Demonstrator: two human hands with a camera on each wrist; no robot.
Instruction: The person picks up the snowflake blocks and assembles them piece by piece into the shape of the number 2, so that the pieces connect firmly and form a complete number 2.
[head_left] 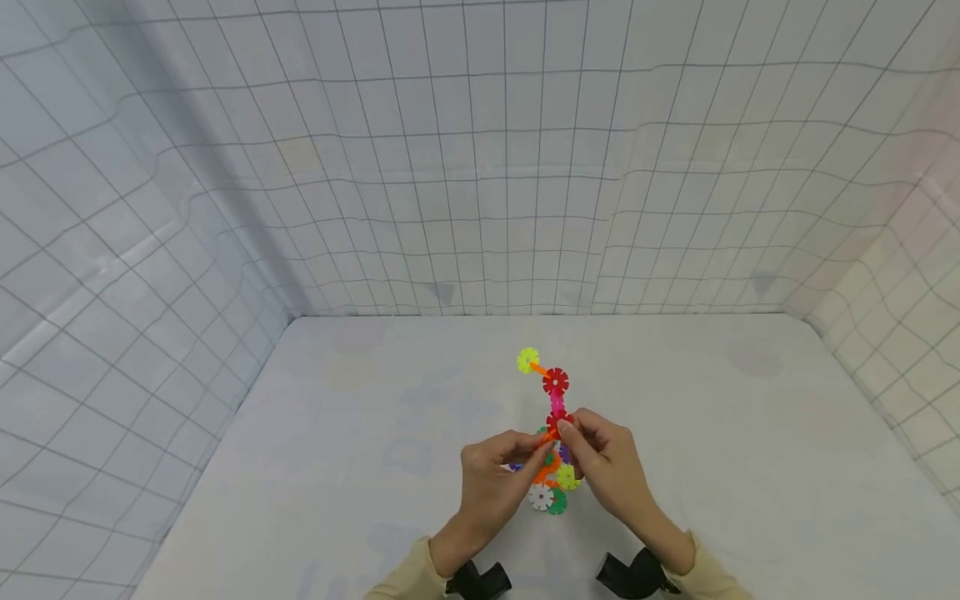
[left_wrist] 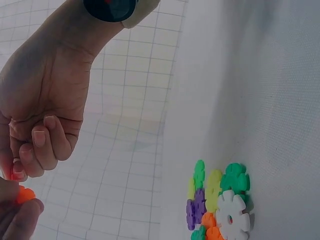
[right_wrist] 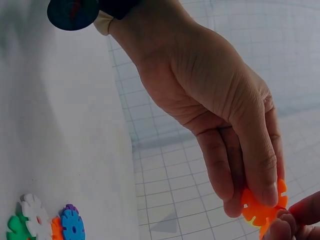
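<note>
A chain of notched flower-shaped plastic discs is held above the table between the two hands. It runs from a yellow disc [head_left: 527, 360] through an orange one to a red disc [head_left: 556, 381], a pink disc [head_left: 557, 403] and a lower red disc [head_left: 557, 423]. My right hand [head_left: 613, 467] pinches that lower red disc, thumb in front. From the left, my left hand [head_left: 491, 479] pinches an orange disc [right_wrist: 256, 211] against the red one. Fingers partly hide where the two discs meet.
Below the hands, a small group of loose discs lies on the white table [head_left: 337, 467], including a white disc [head_left: 541, 497], a green disc [head_left: 557, 502] and a yellow-green disc [head_left: 567, 477]. Grid-patterned white curtains [head_left: 480, 192] enclose the table at the back and sides.
</note>
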